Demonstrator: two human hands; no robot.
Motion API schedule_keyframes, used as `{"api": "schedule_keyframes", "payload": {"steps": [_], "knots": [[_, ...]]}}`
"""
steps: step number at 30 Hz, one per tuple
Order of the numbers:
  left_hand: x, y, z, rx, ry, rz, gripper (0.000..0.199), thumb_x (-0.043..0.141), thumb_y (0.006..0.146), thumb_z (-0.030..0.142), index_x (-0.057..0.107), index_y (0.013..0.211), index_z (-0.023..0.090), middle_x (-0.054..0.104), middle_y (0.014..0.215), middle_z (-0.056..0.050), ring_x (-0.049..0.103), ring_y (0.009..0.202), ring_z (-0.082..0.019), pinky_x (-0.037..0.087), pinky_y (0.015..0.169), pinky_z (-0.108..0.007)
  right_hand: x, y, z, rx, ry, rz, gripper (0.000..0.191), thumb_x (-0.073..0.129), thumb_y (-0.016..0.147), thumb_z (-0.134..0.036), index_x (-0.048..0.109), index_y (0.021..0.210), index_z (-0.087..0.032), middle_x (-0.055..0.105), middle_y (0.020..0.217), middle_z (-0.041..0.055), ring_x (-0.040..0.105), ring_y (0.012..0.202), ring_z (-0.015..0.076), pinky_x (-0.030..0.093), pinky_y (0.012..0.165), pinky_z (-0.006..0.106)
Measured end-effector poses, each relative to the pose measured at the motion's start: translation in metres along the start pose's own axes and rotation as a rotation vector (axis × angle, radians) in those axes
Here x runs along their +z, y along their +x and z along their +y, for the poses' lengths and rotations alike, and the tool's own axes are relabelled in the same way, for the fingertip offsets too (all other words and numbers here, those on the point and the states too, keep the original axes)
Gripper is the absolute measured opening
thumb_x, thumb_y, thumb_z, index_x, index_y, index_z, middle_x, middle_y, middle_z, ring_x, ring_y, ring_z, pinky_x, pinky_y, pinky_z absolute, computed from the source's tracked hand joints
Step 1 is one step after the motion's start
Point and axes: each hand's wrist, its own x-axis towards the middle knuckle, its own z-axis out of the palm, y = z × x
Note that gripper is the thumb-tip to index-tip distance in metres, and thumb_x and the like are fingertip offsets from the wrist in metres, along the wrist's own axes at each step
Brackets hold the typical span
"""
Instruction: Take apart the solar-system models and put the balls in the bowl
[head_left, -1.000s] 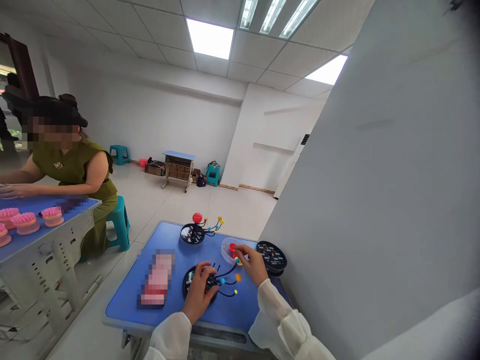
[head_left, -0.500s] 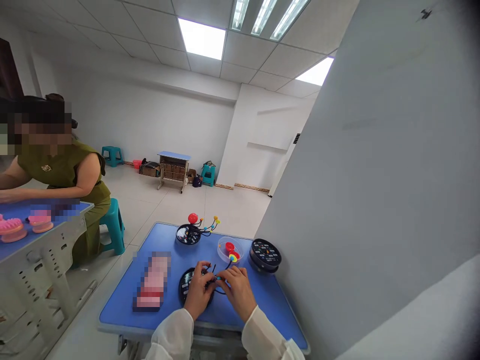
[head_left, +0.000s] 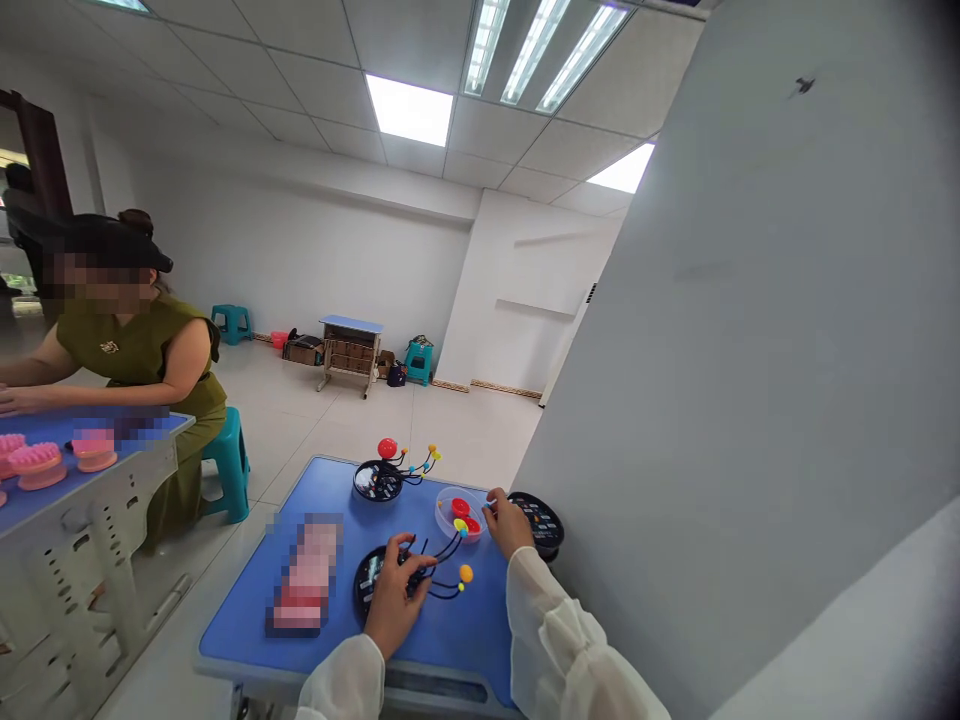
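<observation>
Two bare hands had just moved apart above a blue worktop (head_left: 240,640). The left hand (head_left: 394,590) was curled down on a round black base (head_left: 368,580), and it seemed to grip the base where thin black wires (head_left: 446,548) came out. One wire ended in a small orange ball (head_left: 466,573), just right of that hand. The right hand (head_left: 510,525) had gone off to the right, and its fingertips (head_left: 489,508) were right by the edge of a clear round dish (head_left: 457,513). You could not tell if they were open or pinching something small. Red pieces (head_left: 460,507) lay in the dish. Farther away stood a second black base (head_left: 379,481) with a red ball (head_left: 387,448) on a wire. A third black base (head_left: 544,525) sat just past the right hand. A blurred pink thing (head_left: 306,575) lay left of the hands, not in their way. Over on the left, a person (head_left: 135,350) sat on a teal stool (head_left: 229,470) at another worktop (head_left: 90,480) with pink models (head_left: 37,465) on it.
</observation>
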Motion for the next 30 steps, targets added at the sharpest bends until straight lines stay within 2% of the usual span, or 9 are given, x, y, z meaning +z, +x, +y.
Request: {"api": "schedule_keyframes", "payload": {"steps": [3,7,10,13,16,19,21,25,30], "knots": [[-0.001,-0.002,0.006,-0.017,-0.003,0.014,0.037,0.055,0.076,0.012,0.068,0.107,0.027,0.044,0.136,-0.01,0.058,0.116,-0.027,0.054,0.093,-0.044,0.018,-0.002,0.01,0.04,-0.014,-0.004,0.016,0.057,0.08,-0.008,0.066,0.082,-0.021,0.07,0.067,0.0025,0.065,0.058,0.0182,0.035,0.053,0.024],[-0.002,-0.002,0.011,-0.018,0.019,0.091,0.042,0.057,0.074,0.011,0.063,0.113,0.025,0.043,0.137,-0.011,0.055,0.119,-0.028,0.049,0.101,-0.049,0.023,0.002,0.015,0.022,0.019,-0.009,0.02,0.058,0.078,-0.006,0.069,0.083,-0.022,0.074,0.079,0.0054,0.069,0.067,0.0213,0.042,0.057,0.026],[-0.004,-0.004,0.01,-0.008,0.065,0.206,0.037,0.058,0.078,0.017,0.061,0.114,0.026,0.049,0.131,-0.011,0.054,0.119,-0.028,0.047,0.101,-0.05,0.018,-0.002,0.012,-0.025,0.065,-0.014,0.022,0.054,0.083,-0.011,0.072,0.086,-0.023,0.075,0.082,0.0057,0.069,0.068,0.0212,0.047,0.059,0.028],[-0.005,-0.014,0.009,0.016,0.104,0.318,0.02,0.054,0.086,0.024,0.062,0.105,0.026,0.062,0.111,-0.009,0.062,0.104,-0.027,0.052,0.091,-0.045,0.008,-0.022,0.004,-0.09,0.129,-0.021,0.026,0.047,0.092,-0.022,0.073,0.093,-0.023,0.074,0.084,0.005,0.068,0.067,0.0183,0.051,0.063,0.028],[0.002,-0.03,0.01,0.11,0.162,0.233,0.015,0.051,0.091,0.026,0.065,0.094,0.028,0.07,0.092,-0.005,0.067,0.088,-0.024,0.053,0.083,-0.039,-0.005,-0.054,-0.006,-0.247,0.245,-0.076,0.029,0.046,0.097,-0.033,0.073,0.093,-0.023,0.071,0.08,0.004,0.066,0.065,0.0155,0.051,0.06,0.025],[0.017,-0.041,0.013,0.175,0.196,0.111,0.019,0.05,0.093,0.024,0.066,0.101,0.03,0.074,0.098,-0.004,0.069,0.092,-0.023,0.053,0.085,-0.037,-0.017,-0.084,-0.014,-0.459,0.253,-0.151,0.028,0.047,0.098,-0.037,0.073,0.095,-0.026,0.069,0.078,0.0028,0.063,0.06,0.0132,0.048,0.058,0.024],[0.028,-0.042,0.016,0.164,0.176,0.075,0.025,0.046,0.094,0.022,0.064,0.109,0.029,0.074,0.106,-0.004,0.07,0.097,-0.022,0.054,0.085,-0.034,-0.023,-0.096,-0.018,-0.527,0.152,-0.156,0.026,0.047,0.099,-0.037,0.071,0.103,-0.028,0.07,0.081,0.0023,0.064,0.06,0.0131,0.047,0.059,0.024],[0.046,-0.036,0.017,0.076,0.154,0.047,0.024,0.047,0.094,0.024,0.063,0.11,0.027,0.074,0.104,-0.005,0.071,0.094,-0.023,0.056,0.078,-0.033,-0.022,-0.108,-0.022,-0.517,0.039,-0.117,0.027,0.043,0.101,-0.035,0.067,0.112,-0.03,0.072,0.087,0.0019,0.068,0.067,0.015,0.046,0.061,0.026],[0.05,-0.027,0.014,0.036,0.149,0.002,0.02,0.048,0.093,0.026,0.067,0.099,0.026,0.074,0.096,-0.005,0.072,0.085,-0.021,0.056,0.072,-0.032,-0.005,-0.124,-0.025,-0.374,0.126,-0.017,0.028,0.042,0.101,-0.034,0.067,0.115,-0.029,0.073,0.083,0.0016,0.068,0.067,0.0165,0.047,0.06,0.027]]}}
